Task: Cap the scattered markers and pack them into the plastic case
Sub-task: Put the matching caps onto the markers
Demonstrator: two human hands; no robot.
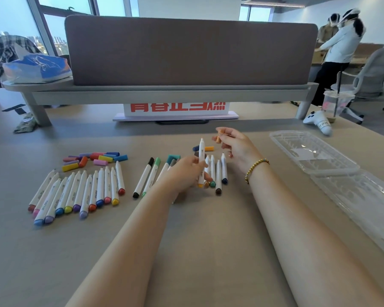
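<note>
My left hand (186,171) grips an uncapped white marker (201,160) upright, its yellow end down and its tip up. My right hand (235,145) pinches an orange cap (218,138) just right of and above that tip. Several uncapped markers (217,171) lie behind my left hand. Two capped markers, black (143,177) and green (152,175), lie to its left. A row of several uncapped markers (80,191) covers the left of the table, with a heap of loose caps (93,159) behind it. The clear plastic case (333,171) lies open at the right.
A grey divider panel (191,52) on a shelf closes the far side of the desk. A white game controller (318,121) and a plastic cup with a straw (335,105) stand at the far right. People stand beyond, by an office chair (377,72).
</note>
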